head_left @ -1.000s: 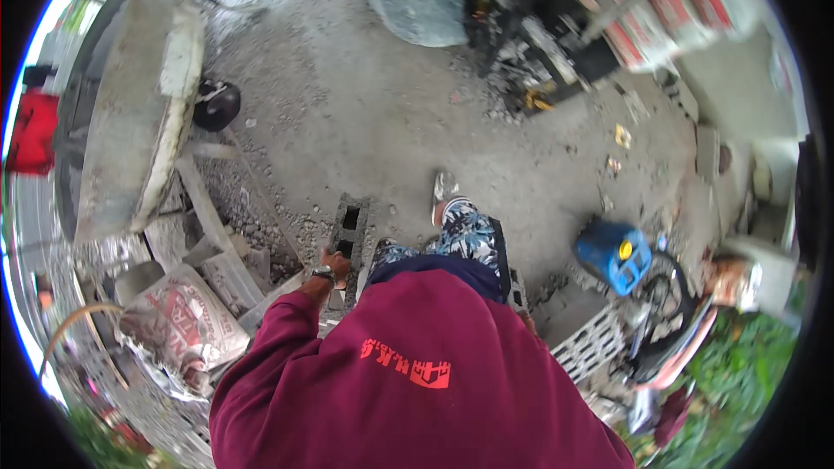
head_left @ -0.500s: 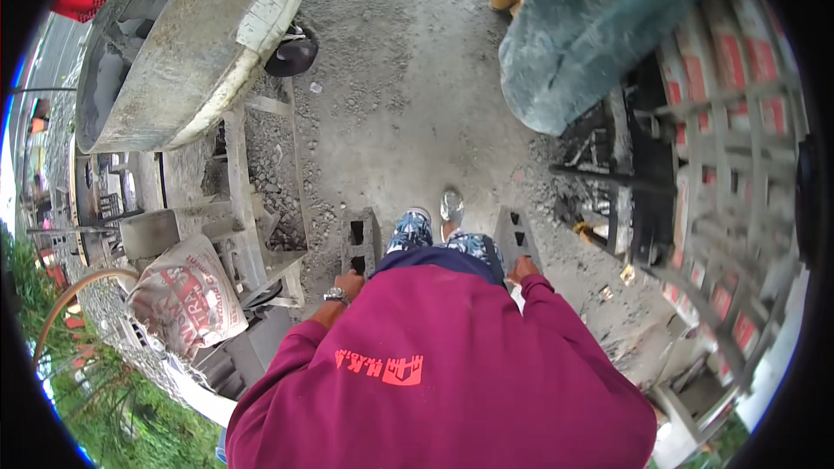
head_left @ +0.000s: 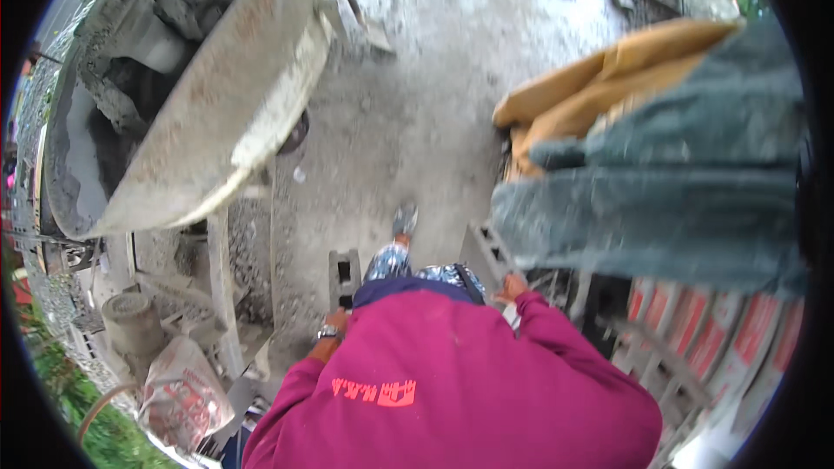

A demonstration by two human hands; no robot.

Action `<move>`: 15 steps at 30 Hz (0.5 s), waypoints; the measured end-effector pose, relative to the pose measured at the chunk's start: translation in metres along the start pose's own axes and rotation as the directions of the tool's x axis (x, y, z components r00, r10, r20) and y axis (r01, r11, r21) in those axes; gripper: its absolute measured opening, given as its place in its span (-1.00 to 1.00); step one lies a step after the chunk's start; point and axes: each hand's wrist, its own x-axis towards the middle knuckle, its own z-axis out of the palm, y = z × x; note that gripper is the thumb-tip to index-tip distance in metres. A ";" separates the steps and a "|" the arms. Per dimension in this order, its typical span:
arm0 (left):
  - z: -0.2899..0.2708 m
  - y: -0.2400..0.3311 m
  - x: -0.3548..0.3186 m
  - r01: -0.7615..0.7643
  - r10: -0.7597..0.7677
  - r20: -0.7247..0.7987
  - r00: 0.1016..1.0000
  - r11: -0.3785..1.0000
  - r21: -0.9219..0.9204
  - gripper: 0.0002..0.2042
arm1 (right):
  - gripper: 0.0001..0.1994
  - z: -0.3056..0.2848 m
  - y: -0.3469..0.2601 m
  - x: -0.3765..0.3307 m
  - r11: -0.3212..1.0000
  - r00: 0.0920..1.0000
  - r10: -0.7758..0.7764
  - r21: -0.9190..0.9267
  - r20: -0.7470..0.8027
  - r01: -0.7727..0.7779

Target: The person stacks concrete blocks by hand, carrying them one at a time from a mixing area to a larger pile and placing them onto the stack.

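A grey hollow concrete block hangs at each side of my legs. My left hand [head_left: 336, 320], with a watch at the wrist, is closed on the near end of the left concrete block [head_left: 334, 271]. On the other side, my right hand [head_left: 511, 287] grips the near end of the right concrete block [head_left: 476, 254]. Both blocks have their hollow cells turned up toward me, and the right one is tilted. My fingers are partly hidden behind the block ends.
A large mixing drum [head_left: 217, 104] with grey residue inside stands at the left. To the right, green tarpaulin [head_left: 660, 217] and brown cloth [head_left: 599, 78] hang near stacked cement bags [head_left: 695, 330]. A shovel [head_left: 375, 33] is ahead on the dusty ground [head_left: 434, 122]. A cement sack [head_left: 184, 391] lies at near left.
I have walked forward with both blocks still in my hands. The drum and tarpaulin now sit closer, and the shovel and brown cloth show more fully.
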 end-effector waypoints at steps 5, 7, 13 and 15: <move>-0.138 0.050 0.063 -0.160 0.164 0.013 0.986 0.939 0.305 -0.78 | -0.55 -0.106 -0.037 0.099 0.999 0.997 0.027 0.029 0.071 -0.029; -0.199 0.080 0.085 -0.220 0.228 0.025 0.973 0.899 0.379 -0.84 | -0.62 -0.137 -0.040 0.144 0.995 0.999 -0.052 0.085 -0.010 0.053; -0.355 0.161 0.195 -0.250 0.204 0.152 0.967 0.868 0.428 -0.74 | -0.72 -0.184 -0.001 0.294 0.963 0.959 0.014 0.261 -0.283 0.063; -0.398 0.174 0.255 -0.254 0.180 0.226 0.957 0.896 0.365 -0.70 | -0.71 -0.215 0.004 0.330 0.965 0.986 0.097 0.256 -0.138 -0.059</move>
